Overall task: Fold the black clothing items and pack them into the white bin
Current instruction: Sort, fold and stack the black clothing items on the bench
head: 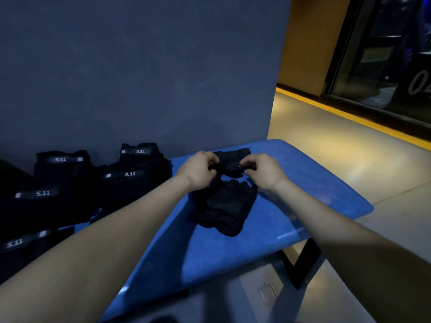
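From the head view, I see both of my hands over the blue table (268,229), close to its far edge by the grey wall (140,78). The left hand (198,171) pinches one end of a small black item (229,167), and the right hand (263,170) pinches the other end; the fingers of both are curled on the cloth. The item is held just above the table, between the hands. A second black piece (224,208) lies flat on the table, just near of the held one; I cannot tell if they are joined.

I judge the cloth to be light and soft, with no stiffness, so it will sag and slip out of shape when lifted. It is better to hold it at the two corners or along a seam and lay it flat before each fold.

On the left side, a pile of black garments (70,190) with white "5.11" labels rests against the wall, some partly over the table edge. It is near my left arm and could be dragged by it. The white bin is not in view. On the right is a floor (349,159) with a yellow line (349,117).
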